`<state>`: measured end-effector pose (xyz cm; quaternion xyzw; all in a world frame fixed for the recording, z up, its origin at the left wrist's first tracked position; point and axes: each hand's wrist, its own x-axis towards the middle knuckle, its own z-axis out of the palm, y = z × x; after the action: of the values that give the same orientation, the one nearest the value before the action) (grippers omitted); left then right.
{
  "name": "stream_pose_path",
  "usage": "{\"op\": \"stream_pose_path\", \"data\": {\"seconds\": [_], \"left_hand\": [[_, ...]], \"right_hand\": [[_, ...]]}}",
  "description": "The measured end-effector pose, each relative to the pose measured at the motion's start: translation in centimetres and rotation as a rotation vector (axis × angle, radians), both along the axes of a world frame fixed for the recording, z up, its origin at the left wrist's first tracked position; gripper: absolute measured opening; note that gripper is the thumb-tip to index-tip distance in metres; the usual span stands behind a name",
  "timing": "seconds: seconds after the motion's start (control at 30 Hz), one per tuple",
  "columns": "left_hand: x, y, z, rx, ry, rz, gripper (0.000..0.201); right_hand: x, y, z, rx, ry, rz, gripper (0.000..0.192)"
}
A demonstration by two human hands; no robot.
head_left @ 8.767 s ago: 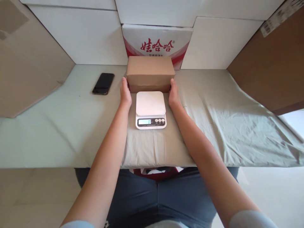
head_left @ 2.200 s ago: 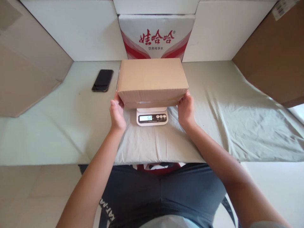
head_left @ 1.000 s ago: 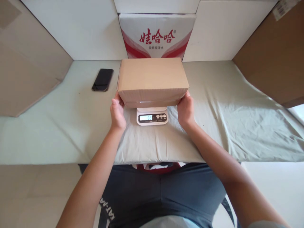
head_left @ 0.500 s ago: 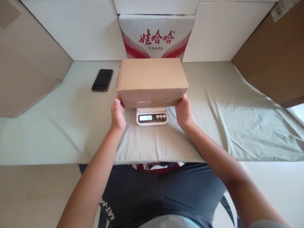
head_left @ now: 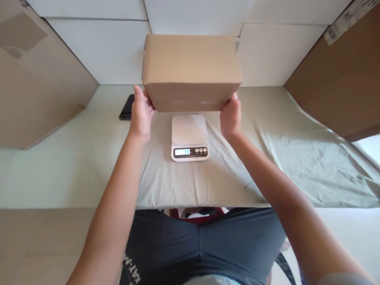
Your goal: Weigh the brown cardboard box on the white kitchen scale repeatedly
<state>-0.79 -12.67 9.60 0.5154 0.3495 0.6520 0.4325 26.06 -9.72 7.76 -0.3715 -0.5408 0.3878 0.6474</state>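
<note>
A closed brown cardboard box (head_left: 192, 59) is held up in the air between my two hands. My left hand (head_left: 141, 113) supports its lower left end, thumb pointing up beside the box and fingers partly hidden under it. At the lower right end, my right hand (head_left: 231, 115) grips the bottom corner, with most of its fingers out of sight. Just below and nearer to me, a white digital kitchen scale (head_left: 190, 130) lies on the cloth with a bare weighing plate. Its display is lit and shows digits that look like 99.
A black phone (head_left: 126, 109) lies left of my left hand, partly covered by it. Large cardboard boxes stand at the left (head_left: 38, 87) and right (head_left: 335, 79). White boxes (head_left: 101, 51) form a wall behind. A wrinkled pale green cloth (head_left: 74, 170) covers the table.
Both hands have raised the cardboard box up and away from the scale, so its plate now shows. The display reading has changed from about 52. The view has shifted slightly.
</note>
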Motion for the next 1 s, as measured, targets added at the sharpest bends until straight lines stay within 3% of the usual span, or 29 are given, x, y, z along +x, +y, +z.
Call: {"op": "stream_pose_path", "data": {"seconds": [0.07, 0.2, 0.3, 0.4, 0.6, 0.87, 1.0], "left_hand": [[0.8, 3.2, -0.9, -0.016, -0.041, 0.015, 0.085], [1.6, 7.8, -5.0, -0.138, -0.113, 0.046, 0.086], [1.5, 9.0, -8.1, -0.189, -0.138, 0.071, 0.085], [1.1, 9.2, -9.7, -0.167, -0.144, 0.072, 0.085], [0.9, 9.4, -10.3, -0.155, -0.163, 0.046, 0.080], [1.6, 9.7, -9.7, -0.317, -0.230, 0.128, 0.079], [1.8, 9.5, -9.5, -0.302, -0.262, 0.139, 0.081]], "right_hand": [[-0.9, 2.0, -1.1, 0.085, 0.004, -0.052, 0.064], [-1.9, 5.3, -4.4, 0.012, 0.044, -0.072, 0.076], [-1.9, 6.4, -6.4, -0.041, 0.117, -0.031, 0.075], [-1.7, 6.5, -7.2, -0.045, 0.113, 0.019, 0.069], [-1.3, 6.7, -7.6, -0.114, 0.117, 0.022, 0.072], [-1.3, 7.4, -7.8, -0.154, 0.080, 0.022, 0.080], [-1.3, 7.6, -7.9, -0.140, 0.075, 0.047, 0.076]]}}
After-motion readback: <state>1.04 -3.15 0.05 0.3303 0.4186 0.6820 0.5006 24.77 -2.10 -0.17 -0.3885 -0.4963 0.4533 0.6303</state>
